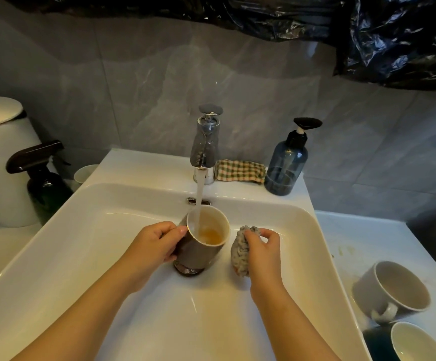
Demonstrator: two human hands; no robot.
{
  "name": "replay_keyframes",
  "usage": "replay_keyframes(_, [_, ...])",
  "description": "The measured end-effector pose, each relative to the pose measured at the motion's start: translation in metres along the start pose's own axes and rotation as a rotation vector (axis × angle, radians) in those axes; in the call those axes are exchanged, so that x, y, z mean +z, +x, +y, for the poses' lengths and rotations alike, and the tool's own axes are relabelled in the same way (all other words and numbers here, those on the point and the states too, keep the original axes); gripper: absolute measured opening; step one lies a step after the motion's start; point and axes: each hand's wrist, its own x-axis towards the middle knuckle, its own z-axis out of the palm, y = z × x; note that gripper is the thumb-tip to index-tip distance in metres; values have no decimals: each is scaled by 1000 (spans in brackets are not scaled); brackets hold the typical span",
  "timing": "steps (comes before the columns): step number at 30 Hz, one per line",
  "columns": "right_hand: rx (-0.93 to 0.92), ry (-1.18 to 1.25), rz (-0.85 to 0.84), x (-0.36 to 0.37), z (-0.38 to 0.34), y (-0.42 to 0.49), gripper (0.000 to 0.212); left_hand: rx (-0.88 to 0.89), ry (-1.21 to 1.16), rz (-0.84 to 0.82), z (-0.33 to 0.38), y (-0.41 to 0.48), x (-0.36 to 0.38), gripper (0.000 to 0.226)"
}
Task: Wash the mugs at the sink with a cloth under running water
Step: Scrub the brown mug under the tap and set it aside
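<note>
At the far left stands a big white tub [2,162] with a lid, so what is inside cannot be seen. Beside it is a dark spray bottle [45,187], too dark to see into, and a small white cup [84,172] half hidden behind the rim of the white sink [63,238]. In the middle of the frame, over the sink, the left hand [152,245] holds a grey mug [198,254]. Its grip is wrapped around the mug's side with the thumb near the rim. The mug is tipped a little toward the tap [205,148]. Water [199,201] runs straight down into it, and a bit of yellow-brown water sits at the bottom. The mug hides part of the dark drain [187,271] below it. Behind the tap lies a checked cloth [240,171]. Just right of the mug, the right hand [264,247] has its grip pinched on a bunched grey cloth [239,252]. The cloth is near the mug, but it does not seem to touch it. A blue pump bottle [286,166] stands at the back of the sink. How much is in it is hard to make out. On the bench [342,238] at the lower right a grey cup [391,289] lies on its side, looking empty. Below it, a dark cup [417,343] that is white inside is cut off by the frame's edge.
</note>
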Motion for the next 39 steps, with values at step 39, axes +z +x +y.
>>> replay_keyframes(39, [10, 35, 138, -5, -1, 6, 18, 744, 620, 160, -16, 2, -5, 30])
